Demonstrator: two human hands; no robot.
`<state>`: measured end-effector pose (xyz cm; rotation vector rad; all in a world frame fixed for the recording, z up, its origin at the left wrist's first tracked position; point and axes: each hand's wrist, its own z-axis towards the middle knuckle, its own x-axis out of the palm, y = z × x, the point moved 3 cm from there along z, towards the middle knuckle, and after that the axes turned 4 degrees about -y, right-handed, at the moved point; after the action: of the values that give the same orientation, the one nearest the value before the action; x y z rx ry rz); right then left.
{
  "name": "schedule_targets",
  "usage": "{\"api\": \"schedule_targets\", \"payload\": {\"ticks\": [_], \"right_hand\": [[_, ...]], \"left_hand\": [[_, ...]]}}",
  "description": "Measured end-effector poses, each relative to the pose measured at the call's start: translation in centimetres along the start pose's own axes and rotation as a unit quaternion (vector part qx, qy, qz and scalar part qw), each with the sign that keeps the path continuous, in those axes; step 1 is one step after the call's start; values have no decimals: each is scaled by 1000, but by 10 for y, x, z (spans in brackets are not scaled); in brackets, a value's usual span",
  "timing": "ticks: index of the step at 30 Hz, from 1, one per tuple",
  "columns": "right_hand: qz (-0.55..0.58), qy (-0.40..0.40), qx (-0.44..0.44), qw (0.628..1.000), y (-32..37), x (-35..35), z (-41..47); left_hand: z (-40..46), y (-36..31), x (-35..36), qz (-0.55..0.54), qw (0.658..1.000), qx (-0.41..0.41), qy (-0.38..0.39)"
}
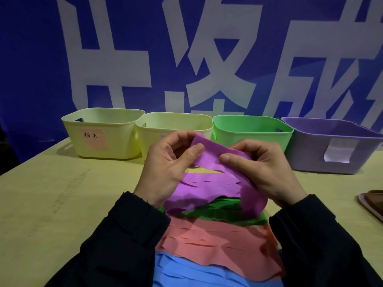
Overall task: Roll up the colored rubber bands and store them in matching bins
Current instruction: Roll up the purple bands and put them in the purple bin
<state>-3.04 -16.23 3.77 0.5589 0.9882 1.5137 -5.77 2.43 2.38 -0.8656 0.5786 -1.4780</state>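
A purple rubber band (215, 156) is lifted above the table, its long tail curving down to the right. My left hand (167, 164) pinches its upper left end between thumb and fingers. My right hand (263, 168) pinches it a little further along. Below the hands lie flat stacks of bands: purple (199, 189), green (219, 212), pink (213, 245) and blue (192, 272). Along the back stand a yellow bin with a pink label (99, 133), a second yellow bin (165, 125), a green bin (252, 129) and a purple bin (331, 146).
The wooden table (62, 199) stretches left of the stacks. A blue banner with large white characters hangs behind the bins. A brown object on a pale tray (373, 201) sits at the right edge.
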Motion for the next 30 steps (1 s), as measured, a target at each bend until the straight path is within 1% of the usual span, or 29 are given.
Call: {"api": "schedule_targets", "payload": {"ticks": [3,5,8,12,14,17,20,22,23,25,30], "right_hand": [[-11,16,-33,999,-1,9,-2],[-3,20,-27,999,-3,12,-2],[11,14,-24,1000,-3,14,-3],[63,32,-8,997,1,20,-7],[83,45,5,995,0,22,-7],[93,40,19,995,-4,22,-6],[108,52,24,992,-4,21,-7],[120,72,23,990,-1,20,-7],[117,76,24,990,0,18,-7],[94,59,25,994,-1,12,-5],[24,5,-6,1000,-3,2,-2]], "left_hand": [[0,4,1,-25,999,-27,4],[-1,8,3,-32,999,-44,4],[-4,14,8,-6,999,-45,6],[-5,19,8,6,999,-46,-3],[-5,19,8,-16,998,-58,-12],[-7,19,10,-85,991,-99,9],[-6,19,10,-98,990,-97,25],[-5,16,9,-113,989,-98,12],[-5,15,8,-122,987,-100,7],[-4,12,6,-126,987,-99,-4],[-4,14,7,-92,991,-94,-4]]}}
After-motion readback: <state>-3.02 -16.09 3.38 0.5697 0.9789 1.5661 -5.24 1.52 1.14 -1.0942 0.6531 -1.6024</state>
